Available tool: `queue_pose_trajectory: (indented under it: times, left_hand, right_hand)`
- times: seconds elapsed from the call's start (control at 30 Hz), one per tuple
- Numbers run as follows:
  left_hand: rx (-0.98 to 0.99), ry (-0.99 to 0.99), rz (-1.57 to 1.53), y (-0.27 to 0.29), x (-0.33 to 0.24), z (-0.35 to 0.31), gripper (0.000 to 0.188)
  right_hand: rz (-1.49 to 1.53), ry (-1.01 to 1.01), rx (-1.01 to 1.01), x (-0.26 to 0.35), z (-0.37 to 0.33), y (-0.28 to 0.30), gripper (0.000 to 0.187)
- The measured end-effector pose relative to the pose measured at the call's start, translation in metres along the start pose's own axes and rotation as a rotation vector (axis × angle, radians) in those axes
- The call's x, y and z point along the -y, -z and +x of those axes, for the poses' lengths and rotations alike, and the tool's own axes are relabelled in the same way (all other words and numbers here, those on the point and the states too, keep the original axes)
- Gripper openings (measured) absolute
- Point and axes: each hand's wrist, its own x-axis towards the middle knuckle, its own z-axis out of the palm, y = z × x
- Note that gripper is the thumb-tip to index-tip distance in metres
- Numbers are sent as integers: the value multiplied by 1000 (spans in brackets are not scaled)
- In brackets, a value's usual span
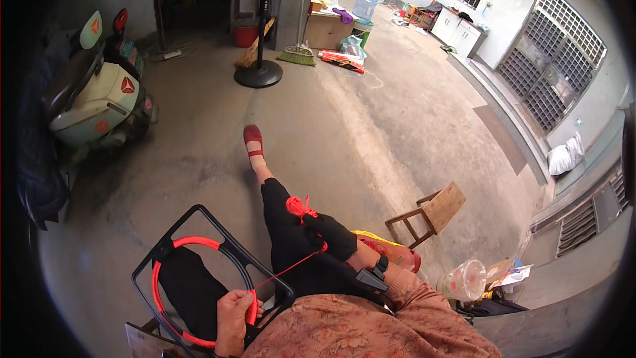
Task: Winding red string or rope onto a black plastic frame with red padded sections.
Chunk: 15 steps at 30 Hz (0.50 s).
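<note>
Head view: red cord (301, 207) runs taut from black frame (240, 262) to right hand (334, 237), fingers unreadable; left hand (233, 311) pinches frame's wrapped right side. We're likely wrapping; next turn calls for steady tension.

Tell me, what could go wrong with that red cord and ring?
The loose red bundle near the right hand could tangle. The strand leading to the ring looks taut; pulled too hard, it might snap. If the left hand loosens its grip, the black frame could slip.
</note>
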Motion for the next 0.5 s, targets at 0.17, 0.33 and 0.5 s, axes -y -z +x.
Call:
queue_pose_trajectory:
  times: [0.17,0.33,0.5]
  left_hand:
    - [103,80,-97,9,-1,-1,21]
    - [248,-75,117,-1,-20,-5,33]
    - [33,115,-242,2,-1,4,21]
  right_hand:
    - [54,-34,-31,2,5,-3,24]
    - [200,-19,-18,-8,-5,0,26]
    - [-92,6,-61,3,13,-10,32]
